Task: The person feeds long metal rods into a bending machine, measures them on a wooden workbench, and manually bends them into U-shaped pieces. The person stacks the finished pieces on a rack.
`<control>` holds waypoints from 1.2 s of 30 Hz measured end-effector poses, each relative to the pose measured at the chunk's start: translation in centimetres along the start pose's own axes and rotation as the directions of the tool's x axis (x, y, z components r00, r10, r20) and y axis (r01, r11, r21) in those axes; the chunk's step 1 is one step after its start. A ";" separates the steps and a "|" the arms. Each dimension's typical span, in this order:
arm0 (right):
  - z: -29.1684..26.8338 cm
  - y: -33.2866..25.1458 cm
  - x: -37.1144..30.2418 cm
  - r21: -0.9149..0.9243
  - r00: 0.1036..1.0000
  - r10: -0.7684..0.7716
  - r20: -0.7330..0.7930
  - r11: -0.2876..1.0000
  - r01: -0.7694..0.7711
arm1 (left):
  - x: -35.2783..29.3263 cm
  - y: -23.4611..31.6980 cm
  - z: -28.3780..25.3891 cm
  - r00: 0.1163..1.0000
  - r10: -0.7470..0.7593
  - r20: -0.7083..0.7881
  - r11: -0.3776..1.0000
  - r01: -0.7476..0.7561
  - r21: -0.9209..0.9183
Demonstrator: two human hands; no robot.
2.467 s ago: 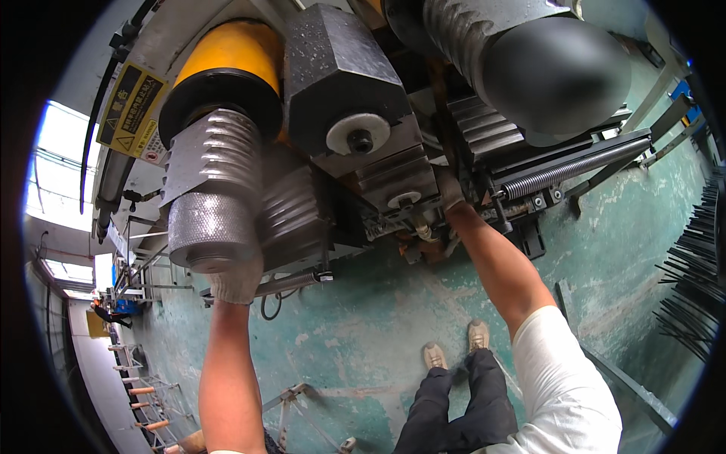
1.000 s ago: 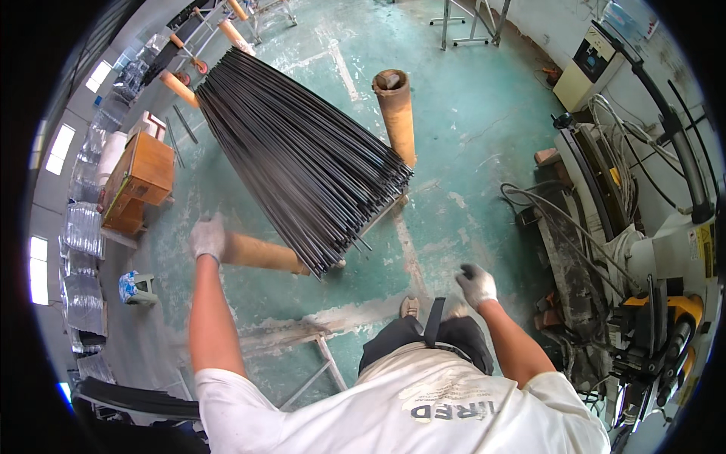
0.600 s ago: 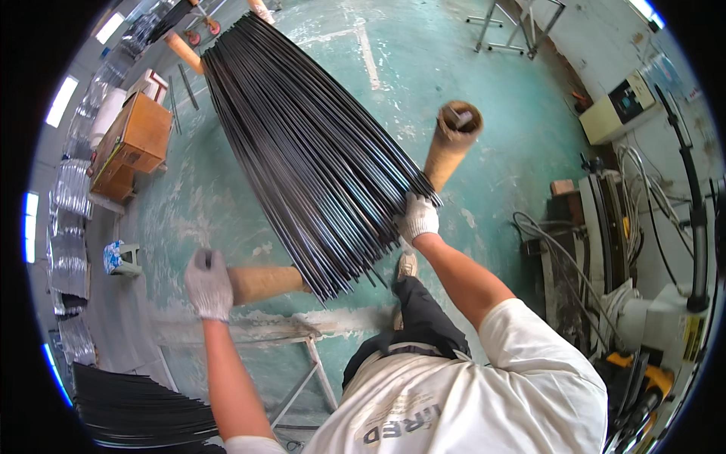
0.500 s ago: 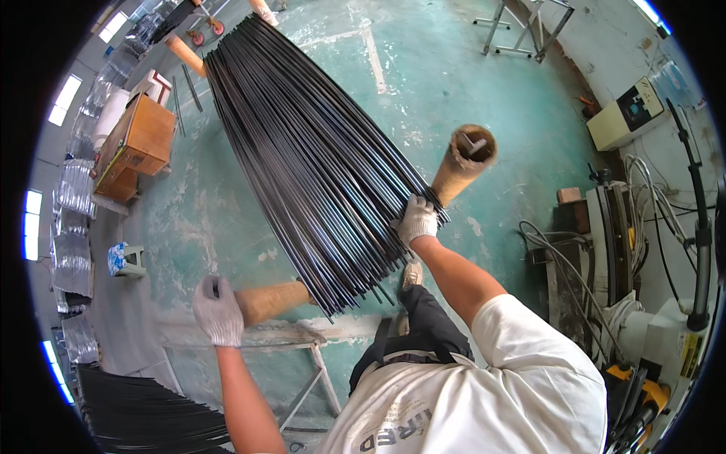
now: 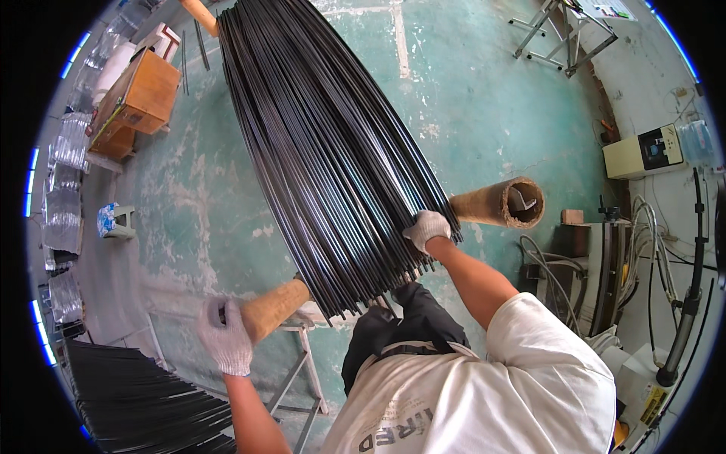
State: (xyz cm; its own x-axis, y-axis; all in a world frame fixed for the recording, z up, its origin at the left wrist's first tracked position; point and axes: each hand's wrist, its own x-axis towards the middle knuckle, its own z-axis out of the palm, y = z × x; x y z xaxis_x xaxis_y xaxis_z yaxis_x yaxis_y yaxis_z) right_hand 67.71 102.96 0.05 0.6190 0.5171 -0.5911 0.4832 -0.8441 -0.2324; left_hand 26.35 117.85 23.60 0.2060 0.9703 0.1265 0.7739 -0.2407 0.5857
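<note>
A wide bundle of long, thin black rods (image 5: 333, 151) runs from the top of the head view down to my waist. My right hand (image 5: 429, 229), in a whitish knit glove, has its fingers curled over rods near the bundle's right edge. My left hand (image 5: 224, 337), gloved alike, is closed at the outer end of the left brown cardboard tube (image 5: 276, 306); its fingertips are partly hidden. Another cardboard tube (image 5: 484, 209) juts out beside the bundle on the right, with a piece of metal visible inside its hollow end.
A metal frame (image 5: 314, 371) stands below the left tube, and more dark rods (image 5: 144, 401) lie at the lower left. Farther left are a small stool (image 5: 121, 222) and a wooden cabinet (image 5: 147, 94). Machinery with hoses (image 5: 556, 280) and a beige box-shaped appliance (image 5: 643, 151) line the right wall.
The view has shifted, so the bundle's far end now leaves the picture. The right tube appears swung outward to the right. Both hands keep much the same places on the tube and rods.
</note>
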 end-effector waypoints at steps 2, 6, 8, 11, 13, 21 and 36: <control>-1.4 0.6 0.4 -0.003 0.998 -0.009 0.068 1.000 0.009 | 0.0 0.0 -0.1 1.000 0.006 0.003 1.000 -0.006 -0.002; -1.3 2.6 1.6 0.049 0.998 -0.021 0.067 0.999 0.018 | 0.3 0.0 -0.1 0.999 0.047 -0.003 0.997 -0.047 0.065; -2.1 2.7 1.6 0.087 0.984 -0.058 0.169 0.995 0.044 | 0.2 -0.1 -0.3 0.998 0.060 -0.002 0.995 -0.060 0.083; 0.8 5.4 4.6 0.245 0.946 -0.183 0.268 0.962 0.117 | 0.7 0.4 -0.6 0.995 0.097 0.024 0.993 -0.098 0.063; 2.4 6.2 4.8 0.627 0.899 -0.279 0.338 0.779 0.006 | 0.5 -0.4 -0.4 0.992 0.122 0.008 0.992 -0.123 0.034; 0.2 2.5 -0.2 0.853 0.861 -0.303 0.409 0.463 -0.243 | -0.1 -1.2 -0.5 0.989 0.149 -0.016 0.988 -0.149 0.036; 4.5 -4.2 -4.3 0.147 1.000 -0.006 0.011 0.989 0.004 | -1.0 -0.9 -1.0 0.986 0.163 -0.019 0.985 -0.161 0.067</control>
State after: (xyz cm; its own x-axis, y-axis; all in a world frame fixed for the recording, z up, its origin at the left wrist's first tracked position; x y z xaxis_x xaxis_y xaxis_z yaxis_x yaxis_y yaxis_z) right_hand 60.24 103.68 0.09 0.6091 0.5203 -0.5986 0.3895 -0.8537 -0.3457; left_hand 24.86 117.09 23.80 0.3177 0.9185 0.2355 0.7688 -0.3949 0.5030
